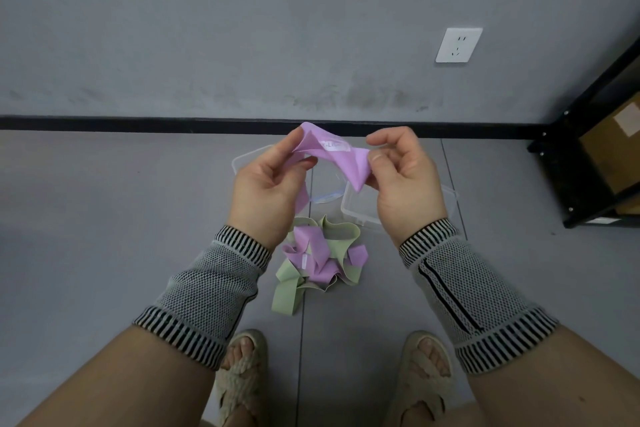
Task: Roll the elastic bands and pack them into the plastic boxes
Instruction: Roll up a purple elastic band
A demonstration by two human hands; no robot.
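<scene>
A grey floor fills the lower two thirds of the frame, its thin seams running up toward a black skirting strip at the foot of a scuffed grey wall. A white wall socket sits in the upper right of the frame, and a black metal rack holding a brown cardboard box stands at the right edge.

At centre frame both hands are raised above the floor. The left hand pinches one end of a purple elastic band between thumb and fingers; the right hand pinches the other end the same way, so the band spans between them, twisted, with a white label facing up and a tail hanging down past the left palm.

Below and behind the hands lie two clear plastic boxes — one partly hidden by the left hand, the other just under the right wrist. Nearer the bottom of the frame, a loose pile of bands — purple and pale green tangled together — rests on the floor beside the boxes. Both forearms wear knitted grey sleeves with striped cuffs, and two feet in woven sandals show at the bottom edge
</scene>
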